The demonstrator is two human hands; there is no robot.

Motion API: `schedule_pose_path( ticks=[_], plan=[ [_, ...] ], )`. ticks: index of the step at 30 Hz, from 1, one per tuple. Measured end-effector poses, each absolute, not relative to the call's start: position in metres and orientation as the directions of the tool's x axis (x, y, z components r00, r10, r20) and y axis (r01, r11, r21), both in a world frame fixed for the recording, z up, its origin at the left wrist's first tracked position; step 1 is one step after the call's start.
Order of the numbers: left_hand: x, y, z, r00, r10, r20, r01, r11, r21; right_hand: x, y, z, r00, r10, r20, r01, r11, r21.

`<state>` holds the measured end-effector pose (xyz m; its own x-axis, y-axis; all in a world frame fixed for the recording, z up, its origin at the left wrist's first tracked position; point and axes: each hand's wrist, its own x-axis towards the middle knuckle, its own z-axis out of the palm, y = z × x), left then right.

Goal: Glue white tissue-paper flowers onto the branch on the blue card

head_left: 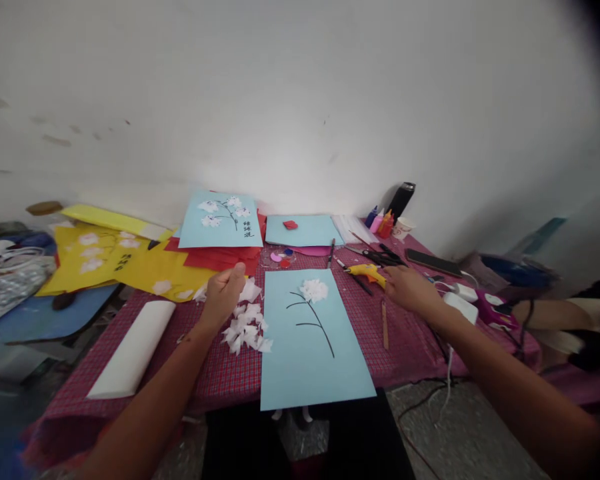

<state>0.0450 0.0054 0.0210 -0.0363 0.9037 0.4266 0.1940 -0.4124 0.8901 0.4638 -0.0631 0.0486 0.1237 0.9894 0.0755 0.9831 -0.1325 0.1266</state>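
In front of me lies a light blue sheet [313,380] with a black-drawn branch and one white paper blossom [314,290] at its upper tip. My left hand [224,293] is closed in a fist, thumb on top, just left of the sheet; whatever it may hold is hidden. Below and beside that hand is a heap of torn white paper pieces [247,328]. To the right of the sheet, my right hand [413,290] is closed round the handle of a yellow hot glue gun [367,271], whose nozzle points left.
A finished blue flower picture [220,230] stands at the back, with yellow flower sheets [145,267] to its left. A white paper roll [130,353] lies front left. Paint bottles [380,223], a black flask [401,200], a phone [433,262] and a power strip [495,312] with cords are right.
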Motion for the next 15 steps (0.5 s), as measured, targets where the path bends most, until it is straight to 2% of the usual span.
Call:
schedule_pose_path(
  ticks=[9,11,15],
  plan=[
    [0.04,0.012,0.016,0.038,0.898,0.439,0.213,-0.437,0.874,0.468,-0.022,0.018,0.235,0.97,0.061,0.971,-0.237,0.017],
    [0.039,0.01,0.017,0.139,0.892,0.43,0.218,-0.452,0.865,0.469,-0.02,0.014,0.239,0.969,0.068,0.971,-0.239,-0.01],
    [0.04,0.004,0.022,0.444,0.818,0.365,0.253,-0.506,0.825,0.473,-0.015,0.015,0.227,0.969,0.098,0.972,-0.218,-0.093]
  ],
)
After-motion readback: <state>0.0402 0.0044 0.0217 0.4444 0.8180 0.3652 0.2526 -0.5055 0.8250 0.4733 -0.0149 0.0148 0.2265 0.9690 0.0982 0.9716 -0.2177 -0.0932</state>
